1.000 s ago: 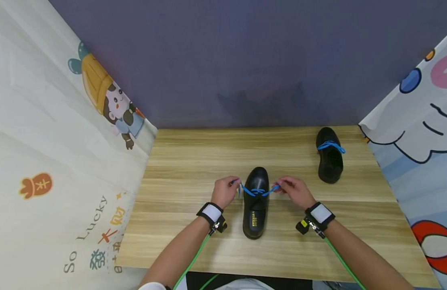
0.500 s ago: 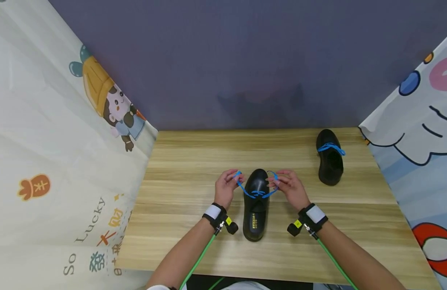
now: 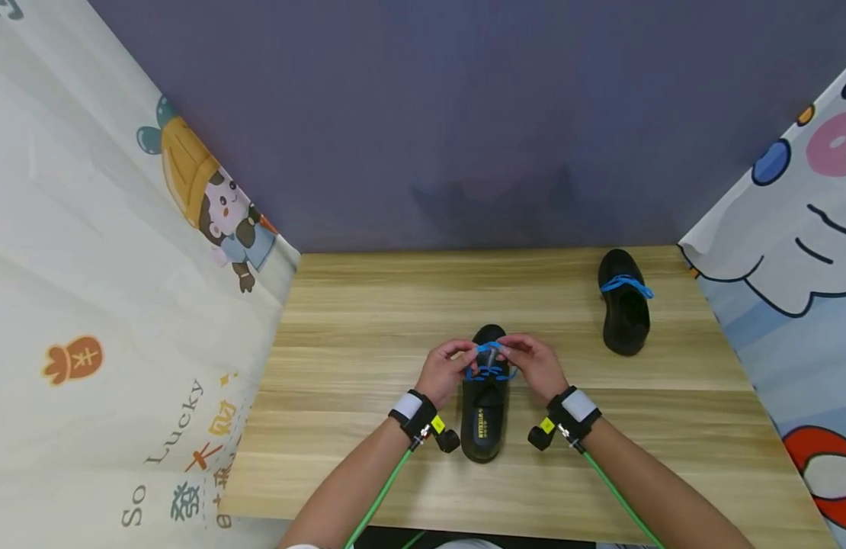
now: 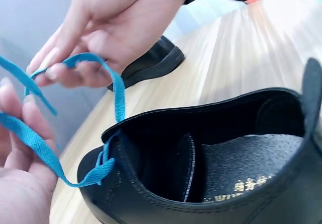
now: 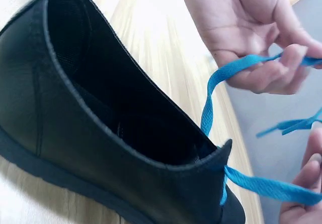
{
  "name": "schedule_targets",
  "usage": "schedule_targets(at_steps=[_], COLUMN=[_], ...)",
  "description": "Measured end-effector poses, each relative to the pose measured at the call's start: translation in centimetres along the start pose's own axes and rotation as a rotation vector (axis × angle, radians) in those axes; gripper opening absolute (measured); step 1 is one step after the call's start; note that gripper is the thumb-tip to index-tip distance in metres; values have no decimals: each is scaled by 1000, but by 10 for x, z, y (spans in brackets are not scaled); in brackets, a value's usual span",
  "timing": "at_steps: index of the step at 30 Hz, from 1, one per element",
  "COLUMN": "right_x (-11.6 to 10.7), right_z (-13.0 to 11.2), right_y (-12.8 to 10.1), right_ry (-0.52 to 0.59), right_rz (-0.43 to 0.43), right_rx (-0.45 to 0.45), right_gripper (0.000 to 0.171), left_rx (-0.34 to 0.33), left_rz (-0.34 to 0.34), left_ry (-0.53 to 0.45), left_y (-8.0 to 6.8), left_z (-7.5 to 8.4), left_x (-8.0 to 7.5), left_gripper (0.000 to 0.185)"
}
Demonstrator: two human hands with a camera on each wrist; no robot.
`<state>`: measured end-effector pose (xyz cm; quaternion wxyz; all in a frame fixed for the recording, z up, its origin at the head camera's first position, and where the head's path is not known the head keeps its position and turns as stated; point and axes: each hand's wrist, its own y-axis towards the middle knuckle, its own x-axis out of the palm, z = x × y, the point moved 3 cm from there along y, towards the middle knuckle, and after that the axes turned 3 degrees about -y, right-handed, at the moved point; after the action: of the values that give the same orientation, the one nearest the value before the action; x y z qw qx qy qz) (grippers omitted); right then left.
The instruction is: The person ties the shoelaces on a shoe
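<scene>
A black leather shoe [image 3: 483, 415] stands in the middle of the wooden table [image 3: 368, 320], toe pointing away from me. Its blue lace [image 3: 489, 372] runs up to both hands, which meet above the front of the shoe. My left hand [image 3: 457, 357] pinches one strand of the lace [image 4: 30, 138] that rises from the eyelets. My right hand [image 3: 522, 354] pinches the other strand, bent into a loop [image 4: 95, 60]. In the right wrist view the shoe [image 5: 100, 133] fills the left, and both strands rise from its front to the fingers [image 5: 282, 73].
A second black shoe [image 3: 624, 305] with a blue lace sits at the back right of the table. Cartoon-printed cloths hang along the left [image 3: 121, 305] and right [image 3: 793, 229] sides, with a purple wall behind. Green cables run from both wristbands.
Both hands have come inward from either side of the shoe and now meet over its front, bringing the two lace strands together.
</scene>
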<state>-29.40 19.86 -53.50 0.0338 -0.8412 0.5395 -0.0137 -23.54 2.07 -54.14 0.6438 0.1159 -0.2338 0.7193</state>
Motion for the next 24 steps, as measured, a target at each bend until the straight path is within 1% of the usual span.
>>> schedule_targets(at_steps=[2, 4, 9, 11, 15, 17, 18, 20, 22, 24], right_x=[3, 6, 9, 10, 11, 12, 14, 17, 20, 22], right_z=[0, 0, -1, -1, 0, 1, 2, 2, 2, 1], right_y=[2, 3, 6, 7, 7, 6, 5, 4, 3, 2], right_ry=[-6, -23, -84, -93, -104, -118, -122, -126, -115, -95], right_rz=[7, 11, 31, 43, 60, 51, 45, 22, 7, 14], right_rx=[8, 15, 29, 31, 40, 49, 55, 67, 75, 76], right_gripper=[30, 31, 29, 28, 26, 25, 24, 25, 26, 27], left_rx=[-24, -32, -25, -13, 56, 77, 76, 56, 35, 36], left_rz=[-20, -35, -28, -5, 52, 53, 43, 16, 0, 14], left_ry=[-2, -15, -69, -113, -254, -284, -265, -172, -47, 79], left_y=[-1, -2, -2, -2, -2, -2, -2, -3, -4, -5], left_z=[-2, -2, -5, -5, -3, -1, 0, 0, -1, -2], left_x=[2, 4, 4, 3, -1, -1, 0, 2, 5, 7], left_gripper=[10, 13, 15, 18, 22, 24, 24, 23, 17, 8])
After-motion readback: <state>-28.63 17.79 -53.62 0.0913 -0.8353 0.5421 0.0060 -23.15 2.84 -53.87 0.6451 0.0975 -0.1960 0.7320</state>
